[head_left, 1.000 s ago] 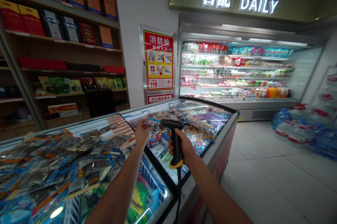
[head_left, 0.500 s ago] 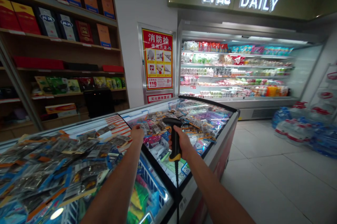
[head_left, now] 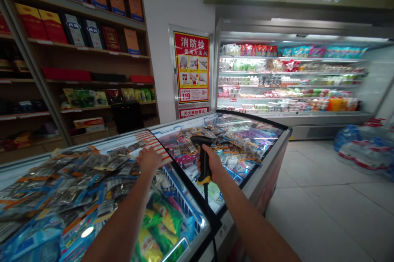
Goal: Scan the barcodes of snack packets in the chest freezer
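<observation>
My right hand (head_left: 212,165) is wrapped round the grip of a black and yellow barcode scanner (head_left: 203,159), held upright above the freezer's right section, its cable hanging down. My left hand (head_left: 150,160) is over the left section's glass lid, with bent fingers slightly apart at the right edge of a heap of small flat snack packets (head_left: 92,172). I make out nothing held in it. Beside that hand lies an orange-and-white striped sheet (head_left: 155,147). More packets (head_left: 227,141) are spread on the right section behind the scanner.
The chest freezer's black-edged frame (head_left: 187,180) runs between both sections. Green and yellow bags (head_left: 160,229) show under the glass. Shelves of boxes (head_left: 89,55) stand at the left, a lit display fridge (head_left: 289,73) behind, and bottled water (head_left: 366,147) on the floor at right.
My left hand has moved left, from the frame between the sections to the heap's edge. The scanner stays in my right hand. My view has turned slightly left.
</observation>
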`<state>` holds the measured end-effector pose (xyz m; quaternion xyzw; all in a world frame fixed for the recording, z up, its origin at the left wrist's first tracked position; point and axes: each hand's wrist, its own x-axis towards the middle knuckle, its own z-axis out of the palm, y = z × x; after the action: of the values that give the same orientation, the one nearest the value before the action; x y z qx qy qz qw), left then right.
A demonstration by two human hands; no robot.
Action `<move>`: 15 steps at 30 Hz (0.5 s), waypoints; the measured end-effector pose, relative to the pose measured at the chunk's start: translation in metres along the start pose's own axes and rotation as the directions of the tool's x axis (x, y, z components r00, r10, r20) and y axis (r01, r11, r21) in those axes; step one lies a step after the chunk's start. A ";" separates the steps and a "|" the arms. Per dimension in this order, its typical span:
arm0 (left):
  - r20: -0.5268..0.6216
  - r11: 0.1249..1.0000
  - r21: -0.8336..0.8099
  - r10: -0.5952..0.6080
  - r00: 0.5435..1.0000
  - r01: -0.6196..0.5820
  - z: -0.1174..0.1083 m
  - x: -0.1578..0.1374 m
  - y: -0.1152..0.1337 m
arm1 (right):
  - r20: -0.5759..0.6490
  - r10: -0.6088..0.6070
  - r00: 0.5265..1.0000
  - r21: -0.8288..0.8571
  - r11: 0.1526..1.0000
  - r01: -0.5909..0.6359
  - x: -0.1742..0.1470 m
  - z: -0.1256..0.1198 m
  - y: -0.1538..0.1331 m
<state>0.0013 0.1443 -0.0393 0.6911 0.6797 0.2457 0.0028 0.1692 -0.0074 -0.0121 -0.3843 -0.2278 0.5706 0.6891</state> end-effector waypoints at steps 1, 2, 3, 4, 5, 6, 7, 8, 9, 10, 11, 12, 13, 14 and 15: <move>0.023 0.999 0.048 -0.025 0.999 0.023 -0.002 -0.001 -0.005 | 0.007 0.004 1.000 0.005 1.000 -0.004 0.000 0.000 0.001; 0.061 0.996 0.080 -0.037 0.997 0.032 -0.004 -0.001 -0.008 | 0.012 0.008 1.000 0.009 1.000 -0.009 -0.001 0.000 0.002; 0.112 0.995 0.096 -0.033 0.993 0.022 -0.006 -0.002 -0.008 | 0.015 0.012 1.000 0.011 1.000 -0.012 -0.002 0.000 0.002; 0.162 0.995 0.104 -0.019 0.987 0.002 -0.007 -0.002 -0.007 | 0.017 0.015 1.000 0.012 1.000 -0.015 -0.003 0.000 0.002; 0.204 0.994 0.108 0.004 0.979 -0.027 -0.009 -0.002 -0.005 | 0.017 0.016 1.000 0.012 1.000 -0.016 -0.004 0.000 0.002; 0.236 0.993 0.106 0.026 0.971 -0.052 -0.010 -0.002 -0.002 | 0.014 0.016 1.000 0.010 1.000 -0.017 -0.005 -0.001 0.002; 0.258 0.992 0.101 0.045 0.965 -0.073 -0.011 -0.002 0.001 | 0.006 0.018 1.000 0.005 1.000 -0.018 -0.006 -0.002 0.002; 0.271 0.991 0.096 0.063 0.961 -0.092 -0.011 -0.001 0.004 | -0.003 0.017 1.000 -0.001 1.000 -0.017 -0.007 -0.003 0.001; 0.280 0.989 0.093 0.084 0.956 -0.114 -0.011 0.000 0.007 | -0.010 0.013 1.000 -0.008 1.000 -0.013 -0.008 -0.005 0.001; 0.287 0.985 0.093 0.110 0.952 -0.142 -0.010 0.001 0.009 | -0.016 0.010 1.000 -0.013 1.000 -0.010 -0.009 -0.006 0.000; 0.297 0.978 0.094 0.151 0.943 -0.186 -0.008 0.002 0.010 | -0.022 0.006 1.000 -0.016 1.000 -0.007 -0.010 -0.008 0.000; 0.312 0.967 0.093 0.199 0.929 -0.238 -0.006 0.003 0.010 | -0.024 0.003 1.000 -0.016 1.000 -0.003 -0.010 -0.010 -0.001; 0.334 0.952 0.088 0.251 0.909 -0.295 -0.004 0.004 0.010 | -0.025 0.000 1.000 -0.013 1.000 -0.001 -0.011 -0.012 -0.002; 0.354 0.937 0.078 0.292 0.888 -0.339 -0.002 0.005 0.009 | -0.028 -0.001 1.000 -0.010 1.000 0.001 -0.012 -0.013 -0.002; 0.366 0.929 0.063 0.319 0.874 -0.365 0.000 0.006 0.009 | -0.032 -0.003 0.999 -0.009 1.000 0.003 -0.013 -0.014 -0.003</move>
<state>0.0093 0.1494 -0.0342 0.8317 0.5496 0.0708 0.0350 0.1783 -0.0234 -0.0163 -0.3961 -0.2200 0.5623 0.6918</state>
